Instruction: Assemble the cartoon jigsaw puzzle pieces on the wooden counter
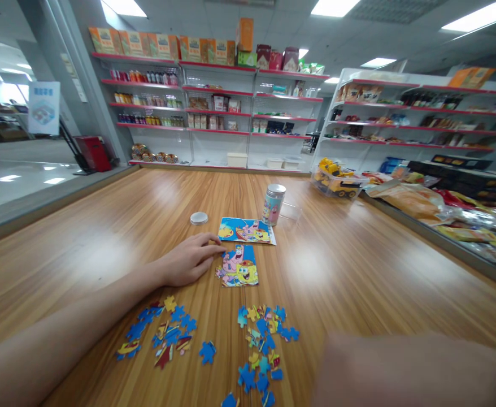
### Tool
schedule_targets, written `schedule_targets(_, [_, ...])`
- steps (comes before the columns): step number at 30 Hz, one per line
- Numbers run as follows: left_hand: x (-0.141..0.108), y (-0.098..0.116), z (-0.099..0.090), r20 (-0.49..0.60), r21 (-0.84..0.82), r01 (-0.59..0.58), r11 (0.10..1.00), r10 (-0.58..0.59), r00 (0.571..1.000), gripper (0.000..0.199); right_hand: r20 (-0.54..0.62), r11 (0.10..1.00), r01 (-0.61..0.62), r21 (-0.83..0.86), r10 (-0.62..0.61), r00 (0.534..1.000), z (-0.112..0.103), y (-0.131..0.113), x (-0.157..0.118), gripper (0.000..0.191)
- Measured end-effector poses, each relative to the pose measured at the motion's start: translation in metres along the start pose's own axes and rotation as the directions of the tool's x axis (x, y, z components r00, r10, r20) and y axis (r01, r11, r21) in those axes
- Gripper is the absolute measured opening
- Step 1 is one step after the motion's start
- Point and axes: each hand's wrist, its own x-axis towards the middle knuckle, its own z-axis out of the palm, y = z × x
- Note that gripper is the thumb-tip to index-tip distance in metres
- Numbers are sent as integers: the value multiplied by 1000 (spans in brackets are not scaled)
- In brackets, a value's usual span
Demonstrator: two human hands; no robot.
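My left hand (192, 257) rests on the wooden table, its fingertips at the upper left edge of a partly assembled cartoon puzzle (242, 265). Its fingers look slightly spread, and nothing shows between them. A blurred part of my right hand or arm (400, 370) fills the bottom right corner; its fingers cannot be made out. Behind the puzzle lies a printed picture sheet (248, 230). Loose blue and yellow pieces form one cluster at the near left (172, 333) and another at the near centre (262, 328). Between them lies a single blue piece (207, 351).
A cartoon-printed can (273, 204) stands at the sheet's back right corner, beside a clear plastic item (291, 211). A round lid (199, 218) lies left of the sheet. Farther back are a bin of yellow toys (336, 180), packaged goods (426, 206) and stocked shelves (214, 113).
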Motion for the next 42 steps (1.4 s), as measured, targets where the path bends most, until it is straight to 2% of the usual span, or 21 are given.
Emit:
schedule_targets(2, [0, -1, 0, 0, -9, -7, 1000, 7, 1000, 42, -162, 998, 59, 20, -55, 985, -1, 17, 19, 25])
schedule_targets(3, [-1, -1, 0, -3, -12, -7, 1000, 7, 1000, 42, -421, 985, 165, 51, -129, 898, 0, 32, 31, 33])
schedule_targets(4, [-1, -1, 0, -7, -14, -5, 1000, 4, 1000, 42, -630, 970, 221, 97, -113, 769, 3, 48, 44, 39])
schedule_targets(5, [-1, -1, 0, -9, -15, 1, 1000, -1, 1000, 43, -733, 957, 229, 177, -27, 680, 7, 65, 57, 40])
schedule_targets(7, [-1, -1, 0, -13, -22, 10, 1000, -11, 1000, 45, -696, 914, 210, 348, 102, 711, 15, 94, 76, 42])
schedule_targets(8, [-1, 0, 0, -13, -28, 14, 1000, -14, 1000, 45, -700, 900, 193, 391, 155, 697, 19, 104, 81, 41])
schedule_targets(10, [0, 0, 1, -11, -51, 17, 999, -18, 1000, 46, -674, 901, 143, 408, 192, 713, 23, 113, 83, 38])
schedule_targets(12, [0, 0, 1, -22, -92, 45, 995, -47, 999, 43, -634, 937, 86, 338, 159, 757, 25, 112, 77, 35])
schedule_targets(15, [0, 3, -6, -5, -264, 182, 947, -190, 982, 21, -550, 985, 66, 162, 35, 834, 27, 102, 66, 32])
schedule_targets(17, [0, 12, -20, 136, -467, 270, 842, -234, 963, 14, -513, 993, 95, 63, -49, 857, 30, 98, 63, 30])
schedule_targets(19, [2, 29, -39, 339, -610, 306, 731, -109, 934, 17, -493, 992, 125, 7, -105, 864, 32, 96, 61, 29])
schedule_targets(20, [3, 40, -48, 439, -607, 316, 729, -23, 898, 17, -490, 991, 134, -7, -120, 863, 33, 96, 61, 29])
schedule_targets(22, [7, 64, -61, 537, -524, 248, 815, 89, 839, 12, -484, 990, 142, -15, -131, 865, 34, 97, 61, 29])
schedule_targets(25, [11, 91, -63, 564, -277, 95, 956, 82, 822, 20, -479, 989, 147, -23, -141, 866, 33, 98, 62, 28])
schedule_targets(28, [10, 98, -50, 576, -263, 62, 963, 105, 810, 12, -468, 986, 157, -57, -165, 868, 34, 98, 61, 27])
schedule_targets(31, [9, 88, -43, 535, -294, 75, 953, 99, 839, 16, -459, 983, 164, -77, -181, 870, 34, 97, 60, 27])
schedule_targets(33, [10, 75, -44, 536, -261, 159, 952, 6, 844, 15, -460, 984, 164, -71, -178, 870, 34, 97, 61, 27])
schedule_targets(35, [10, 58, -46, 549, -219, 263, 939, -104, 829, 11, -458, 985, 160, -59, -169, 873, 34, 97, 61, 28])
schedule_targets(38, [7, 27, -49, 495, -125, 334, 934, -233, 837, 9, -459, 987, 152, -47, -156, 875, 33, 98, 62, 28])
schedule_targets(42, [0, -5, -46, 429, -161, 498, 852, -394, 813, 15, -472, 989, 142, -37, -143, 870, 34, 98, 62, 28])
